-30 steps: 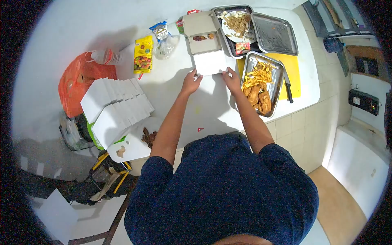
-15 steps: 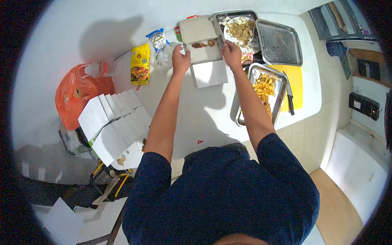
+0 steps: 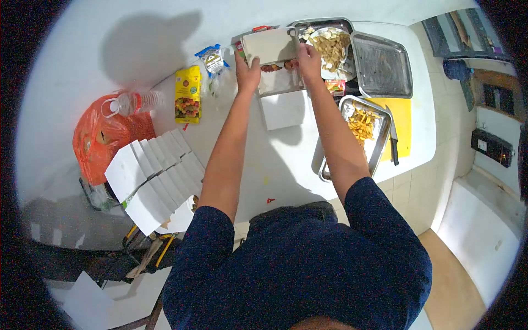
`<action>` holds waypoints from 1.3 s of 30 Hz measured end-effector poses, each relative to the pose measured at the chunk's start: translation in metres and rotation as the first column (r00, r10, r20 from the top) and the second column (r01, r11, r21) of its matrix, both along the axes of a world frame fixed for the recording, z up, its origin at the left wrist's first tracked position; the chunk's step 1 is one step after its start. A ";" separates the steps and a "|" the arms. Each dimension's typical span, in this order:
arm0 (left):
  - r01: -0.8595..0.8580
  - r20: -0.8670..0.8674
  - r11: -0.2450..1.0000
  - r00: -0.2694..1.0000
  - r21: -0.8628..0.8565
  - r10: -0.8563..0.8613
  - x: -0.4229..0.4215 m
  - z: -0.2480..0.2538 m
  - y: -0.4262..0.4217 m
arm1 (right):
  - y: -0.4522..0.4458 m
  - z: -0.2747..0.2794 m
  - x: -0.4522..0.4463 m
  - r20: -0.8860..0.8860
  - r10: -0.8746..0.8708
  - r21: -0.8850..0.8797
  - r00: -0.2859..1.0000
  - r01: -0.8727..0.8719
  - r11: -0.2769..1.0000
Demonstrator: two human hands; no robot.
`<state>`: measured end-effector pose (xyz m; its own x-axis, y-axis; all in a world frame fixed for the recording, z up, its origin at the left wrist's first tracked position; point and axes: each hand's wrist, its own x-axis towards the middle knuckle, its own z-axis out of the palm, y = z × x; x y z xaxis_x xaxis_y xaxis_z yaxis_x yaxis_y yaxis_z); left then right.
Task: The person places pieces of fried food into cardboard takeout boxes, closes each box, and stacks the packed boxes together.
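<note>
The person's left hand was at the left side of an open box, the right hand at its right — pieces of food lay inside. On the right, a metal tray held fries, with a knife just beside it. A yellow packet was to the left — well apart from the box.
</note>
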<state>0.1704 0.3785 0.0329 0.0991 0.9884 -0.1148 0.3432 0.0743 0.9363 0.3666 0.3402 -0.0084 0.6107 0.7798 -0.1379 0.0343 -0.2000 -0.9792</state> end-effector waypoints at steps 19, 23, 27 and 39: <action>0.051 0.506 0.948 0.854 -0.315 0.122 -0.021 0.034 -0.046 | -0.068 0.088 -0.008 -0.407 0.044 -0.086 0.913 -0.086 0.993; -0.052 0.533 0.738 0.657 -0.673 0.533 -0.016 0.048 -0.024 | -0.057 0.093 -0.008 -0.357 0.041 -0.093 0.933 -0.079 0.993; 0.000 0.560 0.826 0.735 -0.564 0.382 -0.022 0.010 -0.012 | -0.057 0.072 -0.004 -0.288 0.071 -0.077 0.955 -0.097 0.992; 0.039 0.518 0.721 0.723 -0.691 0.457 -0.024 0.009 -0.016 | -0.057 0.089 -0.002 -0.383 0.045 -0.185 0.923 -0.125 0.975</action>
<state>0.1461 0.3625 0.0423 0.1894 0.6986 -0.6900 -0.3942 0.6977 0.5982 0.3644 0.2836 0.0810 0.4160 0.7578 -0.5027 -0.3009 -0.4070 -0.8625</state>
